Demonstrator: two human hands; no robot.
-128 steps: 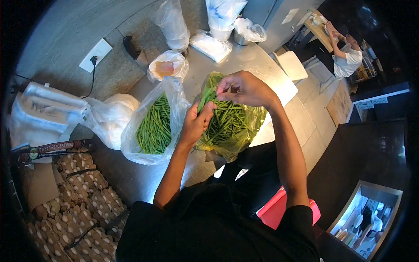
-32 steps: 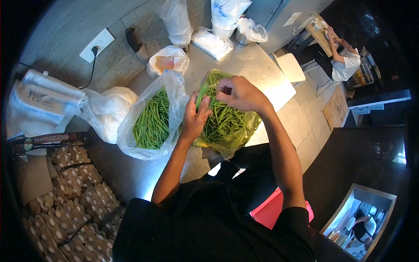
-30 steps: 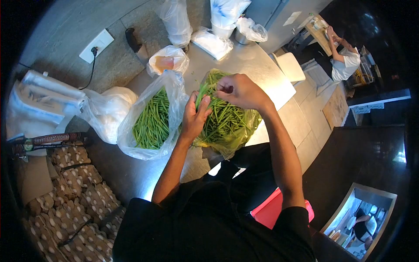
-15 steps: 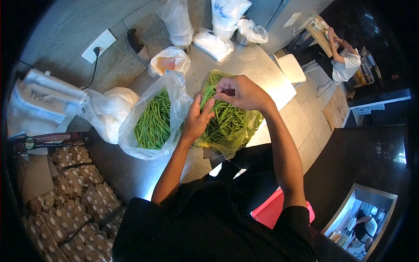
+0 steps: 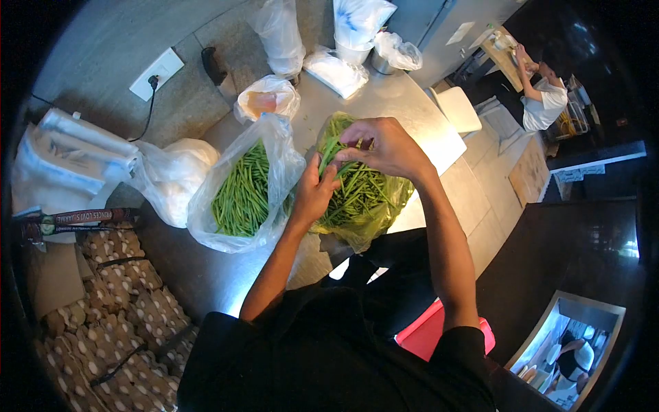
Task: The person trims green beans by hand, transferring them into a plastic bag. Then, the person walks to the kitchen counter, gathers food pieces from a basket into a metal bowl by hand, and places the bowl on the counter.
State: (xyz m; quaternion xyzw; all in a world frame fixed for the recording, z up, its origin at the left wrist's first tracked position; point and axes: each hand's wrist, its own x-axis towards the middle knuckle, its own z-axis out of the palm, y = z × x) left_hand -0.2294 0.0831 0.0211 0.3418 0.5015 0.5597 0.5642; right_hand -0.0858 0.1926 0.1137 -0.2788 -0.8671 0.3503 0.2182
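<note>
My left hand (image 5: 316,196) is closed around a few green beans (image 5: 329,150), which point up out of the grip. Against them, my right hand (image 5: 388,147) curls its fingers and thumb in a pinch. Below both hands lies an open yellow-green plastic bag (image 5: 374,235) full of loose green beans (image 5: 364,192); my hands cover part of it. Just left of my left hand, a clear plastic bag (image 5: 281,147) stands open, with long green beans (image 5: 240,196) lying lengthwise inside.
Behind the bags is a small lined container (image 5: 268,103). Plastic bags (image 5: 336,72) and a lined pot (image 5: 395,53) stand along the metal table's (image 5: 412,110) back. Egg trays (image 5: 117,316) are stacked at lower left. A red stool (image 5: 425,333) sits beneath me. Another person (image 5: 542,99) works farther off.
My right hand's fingers have loosened a little and shifted slightly at the beans. My left hand has turned slightly, still holding them. The bags stay in place.
</note>
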